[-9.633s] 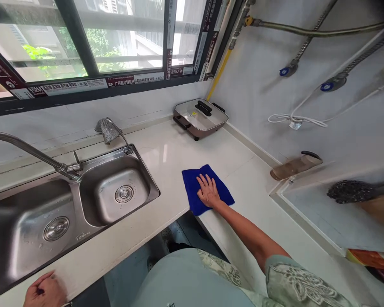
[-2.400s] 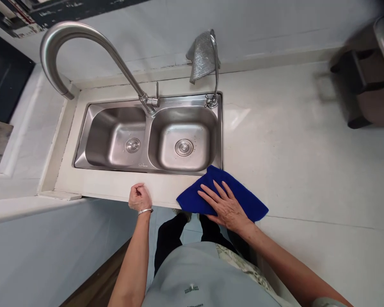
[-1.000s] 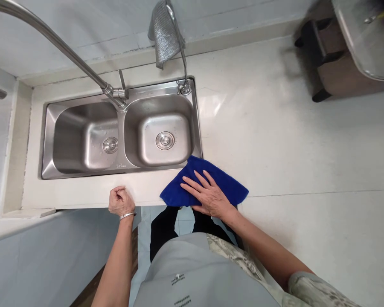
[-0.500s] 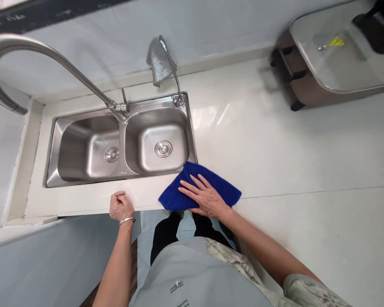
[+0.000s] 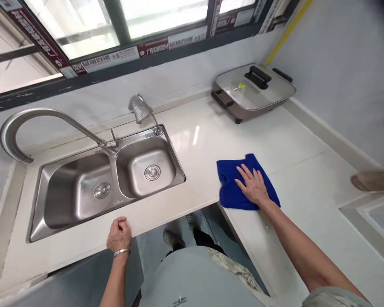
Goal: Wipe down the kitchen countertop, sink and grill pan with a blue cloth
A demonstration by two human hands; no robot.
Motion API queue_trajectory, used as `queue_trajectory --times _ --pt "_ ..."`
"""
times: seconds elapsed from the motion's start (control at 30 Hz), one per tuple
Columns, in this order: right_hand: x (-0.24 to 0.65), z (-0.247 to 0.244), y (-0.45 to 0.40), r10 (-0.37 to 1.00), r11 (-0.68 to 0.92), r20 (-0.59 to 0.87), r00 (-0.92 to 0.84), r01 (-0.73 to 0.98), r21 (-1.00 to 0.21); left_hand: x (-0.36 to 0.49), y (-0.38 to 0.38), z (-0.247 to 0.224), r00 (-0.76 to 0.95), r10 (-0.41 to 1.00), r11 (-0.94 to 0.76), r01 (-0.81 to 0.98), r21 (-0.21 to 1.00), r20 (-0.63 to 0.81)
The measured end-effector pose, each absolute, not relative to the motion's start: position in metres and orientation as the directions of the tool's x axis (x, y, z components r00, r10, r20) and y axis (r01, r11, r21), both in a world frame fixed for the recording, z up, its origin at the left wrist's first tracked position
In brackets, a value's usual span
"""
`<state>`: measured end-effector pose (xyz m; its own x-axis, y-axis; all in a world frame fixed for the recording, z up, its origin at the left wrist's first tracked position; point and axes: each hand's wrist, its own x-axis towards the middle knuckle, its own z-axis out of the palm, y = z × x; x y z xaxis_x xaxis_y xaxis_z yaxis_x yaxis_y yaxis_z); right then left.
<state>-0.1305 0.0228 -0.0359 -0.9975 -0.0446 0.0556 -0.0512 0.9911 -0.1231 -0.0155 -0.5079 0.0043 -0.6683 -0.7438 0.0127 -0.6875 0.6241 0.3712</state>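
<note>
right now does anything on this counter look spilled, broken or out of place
Nothing stands out. The right hand lies flat on the blue cloth on the white countertop, the left hand rests closed on the counter's front edge, the double sink looks empty, and the lidded electric pan sits level.

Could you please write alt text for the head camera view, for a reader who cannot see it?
A person's right hand lies flat on a blue cloth on a pale L-shaped countertop, while the left hand, loosely fisted, rests on the counter's front edge below a steel double sink. A lidded electric pan sits in the far corner under a window.
</note>
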Motion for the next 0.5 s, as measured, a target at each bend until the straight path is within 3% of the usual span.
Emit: queue_trajectory --times 0.13,0.3,0.4,0.5 --pt "-0.064 -0.047 0.061 0.283 0.954 0.092 -0.955 0.27 -0.128 -0.022 -0.524 0.01 -0.805 -0.59 0.75 -0.576 0.326 -0.067" --pt "0.04 -0.063 0.05 0.558 0.829 0.176 -0.811 0.552 -0.09 -0.032 -0.531 0.019 -0.75 -0.627 0.663 -0.655 0.363 -0.21" --pt "0.097 -0.078 0.012 0.627 0.773 0.219 -0.748 0.631 -0.06 -0.029 -0.535 0.019 -0.741 -0.616 0.62 -0.665 0.417 -0.266" --pt "0.133 -0.092 -0.02 0.587 0.801 0.271 -0.762 0.597 -0.056 -0.026 -0.54 0.01 -0.753 -0.602 0.603 -0.647 0.467 -0.266"
